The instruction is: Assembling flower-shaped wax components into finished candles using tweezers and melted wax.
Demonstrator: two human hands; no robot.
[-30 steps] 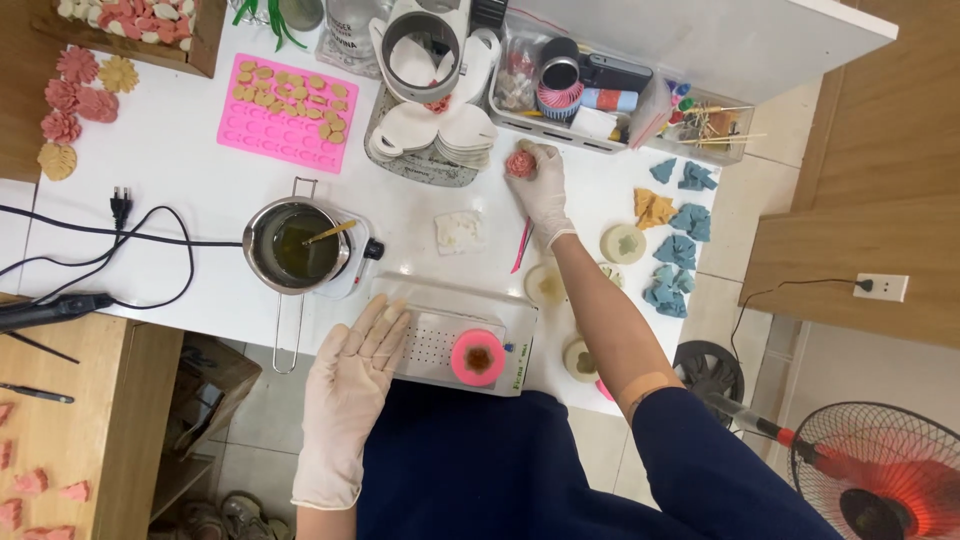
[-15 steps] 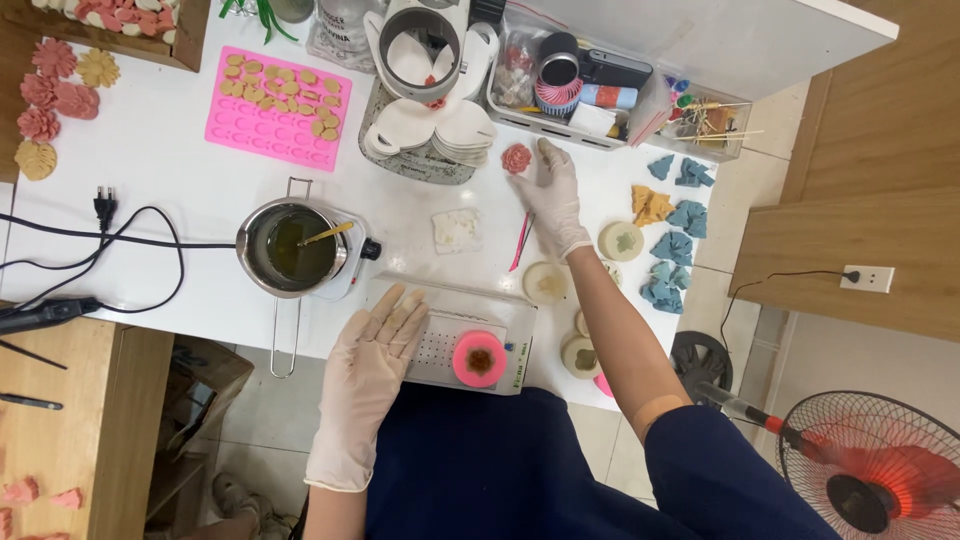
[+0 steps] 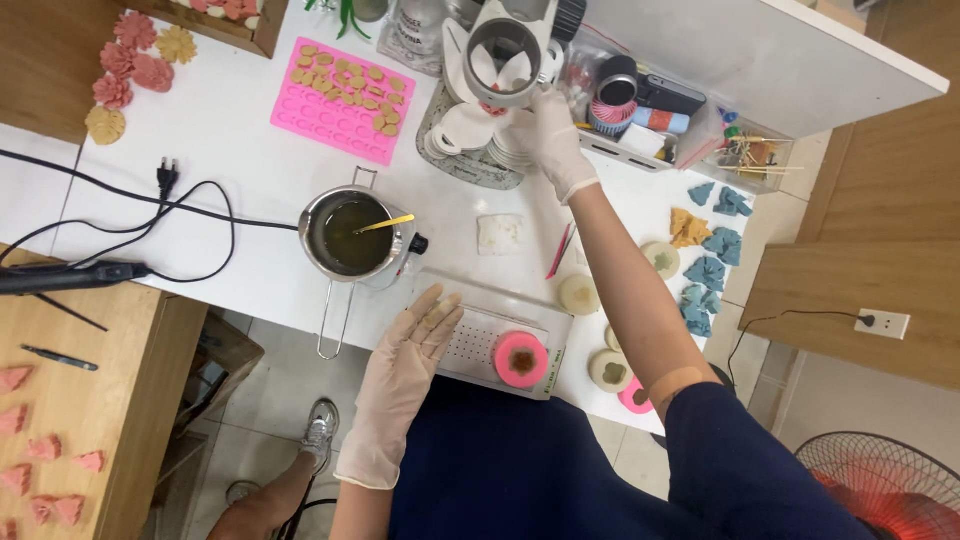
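My left hand (image 3: 415, 335), in a pale glove, lies flat with fingers apart on the left edge of a white scale (image 3: 465, 345). On the scale sits a round pink mould (image 3: 521, 360) with a brown centre. My right hand (image 3: 550, 135), also gloved, reaches to the back of the white table (image 3: 230, 180), over a stack of white dishes (image 3: 468, 130) and just below a grey cup (image 3: 500, 50). Its fingers are curled; whether they hold something is hidden. A bit of red (image 3: 490, 107) shows by the fingertips.
A metal pot (image 3: 350, 235) of greenish liquid with a yellow spoon stands left of the scale. A pink tray mould (image 3: 340, 95), clear bin (image 3: 640, 100), blue pieces (image 3: 705, 270), round candles (image 3: 578, 295), black cable (image 3: 165, 180), wooden bench (image 3: 60, 400) and fan (image 3: 880, 490) surround.
My right hand, which held a small pink round piece, has moved up and left to the stack of white dishes. My left hand has stayed on the scale.
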